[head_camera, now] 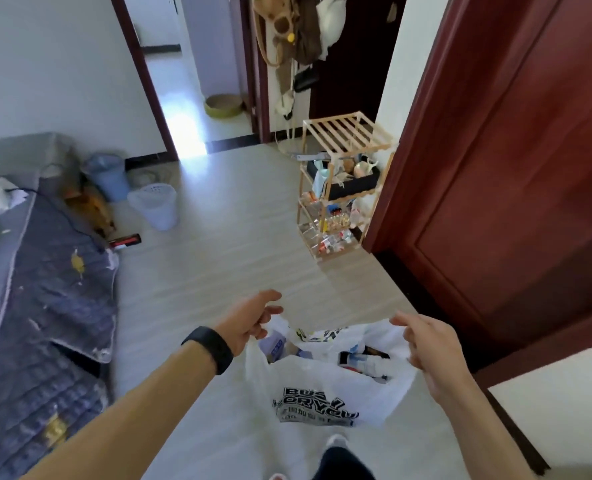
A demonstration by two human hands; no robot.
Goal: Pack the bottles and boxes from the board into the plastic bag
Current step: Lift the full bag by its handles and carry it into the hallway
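Left hand (249, 323) holds the plastic bag (322, 379) by one handle; right hand (426, 344) at its other side, grip unclear.

I get a bright, evenly daylit room. The strongest light comes through the far doorway (170, 81) and burns a blown-out glare patch onto the floor (187, 140) just inside it. Shadows are soft and faint; the red door (516, 168) reads darker. Wide-angle distortion bends walls and frames toward the edges. Everything looks slightly soft, and the print on the plastic bag (322, 386) is smeared.
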